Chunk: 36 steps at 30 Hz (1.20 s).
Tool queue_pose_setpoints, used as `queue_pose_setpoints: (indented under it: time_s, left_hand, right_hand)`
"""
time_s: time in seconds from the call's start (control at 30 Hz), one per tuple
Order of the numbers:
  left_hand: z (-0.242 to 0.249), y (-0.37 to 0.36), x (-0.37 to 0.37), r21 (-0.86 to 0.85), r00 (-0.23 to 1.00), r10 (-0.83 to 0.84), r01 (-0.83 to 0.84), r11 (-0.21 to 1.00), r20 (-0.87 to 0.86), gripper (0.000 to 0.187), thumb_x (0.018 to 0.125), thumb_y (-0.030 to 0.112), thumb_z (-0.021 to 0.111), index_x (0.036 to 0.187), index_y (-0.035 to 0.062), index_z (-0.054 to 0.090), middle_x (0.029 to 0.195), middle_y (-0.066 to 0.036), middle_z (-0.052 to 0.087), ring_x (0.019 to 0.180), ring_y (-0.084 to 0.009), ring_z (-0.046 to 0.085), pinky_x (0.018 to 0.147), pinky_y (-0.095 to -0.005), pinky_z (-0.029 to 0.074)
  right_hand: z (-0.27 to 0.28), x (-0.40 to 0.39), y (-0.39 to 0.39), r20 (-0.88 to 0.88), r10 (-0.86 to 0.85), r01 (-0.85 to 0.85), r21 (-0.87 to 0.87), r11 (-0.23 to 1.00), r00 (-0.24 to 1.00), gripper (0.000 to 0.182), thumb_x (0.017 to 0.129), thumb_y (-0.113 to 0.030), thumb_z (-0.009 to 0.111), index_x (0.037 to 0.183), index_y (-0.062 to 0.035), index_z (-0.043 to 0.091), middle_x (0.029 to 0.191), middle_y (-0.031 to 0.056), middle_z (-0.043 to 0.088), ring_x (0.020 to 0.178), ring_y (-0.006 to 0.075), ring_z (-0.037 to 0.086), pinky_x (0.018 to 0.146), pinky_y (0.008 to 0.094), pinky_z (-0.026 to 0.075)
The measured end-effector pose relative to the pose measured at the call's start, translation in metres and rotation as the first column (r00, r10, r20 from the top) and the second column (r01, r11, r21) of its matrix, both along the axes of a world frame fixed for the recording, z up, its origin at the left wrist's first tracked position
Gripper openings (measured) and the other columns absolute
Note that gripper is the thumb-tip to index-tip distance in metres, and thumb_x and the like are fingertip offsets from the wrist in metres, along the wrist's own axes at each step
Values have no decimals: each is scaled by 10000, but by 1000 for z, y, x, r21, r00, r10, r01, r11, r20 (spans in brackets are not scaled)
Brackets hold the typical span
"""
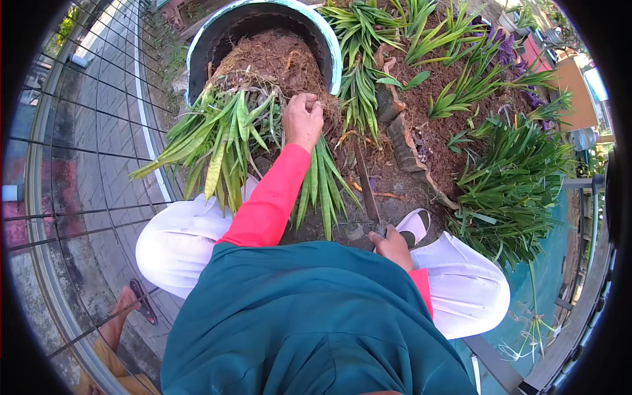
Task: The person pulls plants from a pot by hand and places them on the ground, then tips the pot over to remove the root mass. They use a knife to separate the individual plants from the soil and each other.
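My left hand (303, 120) is closed at the edge of a root-filled mass of soil (276, 59), its fingers pinched on something I cannot make out. This soil lies in the mouth of a tipped, blue-rimmed pot (332, 52). Long green leaves (227, 131) spill from the soil on the left, and more leaves (321, 187) hang below my wrist. My right hand (393, 247) is wrapped round the handle of a long knife (366, 181), whose blade points forward over the ground.
A planting bed (428, 99) with a ragged edge holds leafy plants. Dense grassy leaves (510, 184) stand at the right. Wire fencing (95, 151) runs along the left, with another person's bare leg (118, 313) beyond it. A pale sandal (415, 227) is near my right hand.
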<state>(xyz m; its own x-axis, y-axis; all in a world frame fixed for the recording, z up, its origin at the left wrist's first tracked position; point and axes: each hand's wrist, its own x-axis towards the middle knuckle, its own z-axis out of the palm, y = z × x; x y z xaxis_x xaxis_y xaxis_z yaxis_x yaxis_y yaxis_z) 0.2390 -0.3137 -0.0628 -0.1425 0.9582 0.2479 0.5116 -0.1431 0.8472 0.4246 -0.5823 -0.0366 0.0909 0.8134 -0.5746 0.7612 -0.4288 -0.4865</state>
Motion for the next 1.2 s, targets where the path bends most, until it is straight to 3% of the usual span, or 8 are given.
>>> queue_pose_setpoints:
  time_s: [0.07,0.13,0.27,0.33,0.47,0.97,1.13,1.2]
  left_hand:
    - [-40,-24,-8,-132,997,81,-82,988,-16,380,713,159,672,1018,-21,533,1047,-187,561,965,-308,555,836,-376,430]
    - [-64,-32,-2,-183,987,149,-156,971,-51,419,707,196,684,1023,-31,527,1082,-208,545,1007,-328,537,876,-386,411]
    - [-68,-24,-9,-463,996,89,-73,883,13,645,663,351,728,1099,-61,490,1127,-258,527,1064,-372,519,947,-403,381]
    - [-93,-12,-13,-519,1000,-9,14,855,13,810,618,411,750,1207,-52,440,1147,-267,526,1073,-369,525,946,-398,390]
    - [-119,3,-12,-651,995,-13,76,755,100,877,649,431,702,1313,-30,363,1237,-249,494,1152,-361,485,980,-370,377]
    - [-134,-20,-7,-530,987,99,-16,848,127,645,648,388,664,1152,15,514,1040,-219,601,980,-346,580,874,-377,425]
    - [-139,-24,-23,-517,995,45,5,856,86,571,653,353,668,1105,30,535,964,-204,622,898,-330,607,813,-383,450]
    - [-143,-24,-23,-512,999,32,-23,859,9,542,671,339,650,1090,22,518,941,-212,623,876,-340,613,793,-388,456]
  right_hand:
    - [-10,1,-3,45,248,-251,64,966,968,515,793,-320,542,1046,125,484,899,343,577,921,446,563,793,473,427]
    - [-12,-7,2,-121,-301,288,-109,951,946,536,788,-345,553,1033,127,488,887,344,578,909,454,562,795,472,424]
    - [5,-15,11,-69,-274,265,-118,957,959,536,787,-355,559,1023,122,495,871,346,579,903,461,559,796,475,421]
    - [-22,-8,1,-36,-214,217,130,968,976,345,790,-293,590,820,34,484,538,120,523,433,222,526,424,344,394]
    - [-3,-13,6,-63,-253,252,-23,968,965,520,784,-367,565,987,108,507,817,332,585,884,453,566,795,474,421]
    - [69,-50,99,20,-97,77,455,887,995,390,812,-349,586,919,13,488,719,248,595,718,429,585,647,465,438]
    - [46,-72,154,-386,34,311,788,531,922,341,848,-285,593,992,-21,432,667,168,562,637,391,570,578,400,433]
    - [-6,-60,161,-95,-35,91,683,725,995,379,850,-332,550,1027,-20,427,769,236,598,734,414,593,655,463,452]
